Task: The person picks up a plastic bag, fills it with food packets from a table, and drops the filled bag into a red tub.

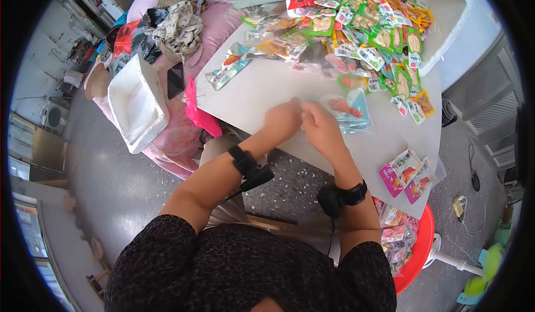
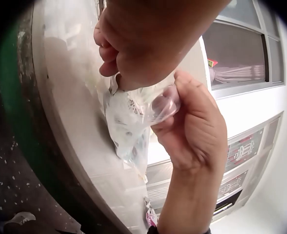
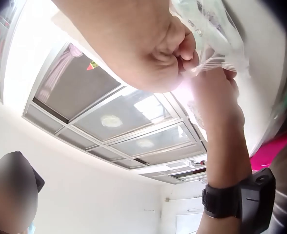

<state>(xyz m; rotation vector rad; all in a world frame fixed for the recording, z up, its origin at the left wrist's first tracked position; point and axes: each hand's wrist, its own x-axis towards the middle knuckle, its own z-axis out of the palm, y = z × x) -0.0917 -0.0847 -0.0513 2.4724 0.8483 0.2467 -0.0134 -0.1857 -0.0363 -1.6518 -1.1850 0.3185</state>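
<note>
Both hands meet at the near edge of the white table (image 1: 251, 89). My left hand (image 1: 283, 118) and right hand (image 1: 319, 123) each pinch the mouth of a clear plastic bag (image 1: 350, 110) that lies on the table with a blue-and-red snack packet inside. In the left wrist view the left hand (image 2: 128, 53) pinches the bag's (image 2: 131, 124) top edge, and the right hand (image 2: 189, 124) grips it from the other side. The right wrist view shows the right hand (image 3: 155, 48) curled on the crumpled plastic (image 3: 209, 29), with the left hand (image 3: 216, 100) just below.
A large heap of snack packets (image 1: 368, 27) covers the far table. Two pink packets (image 1: 405, 173) lie at the right corner. A white foam box (image 1: 136, 104) and a phone (image 1: 175, 79) rest on pink bedding at left. A red tub (image 1: 415, 245) of packets sits by my right elbow.
</note>
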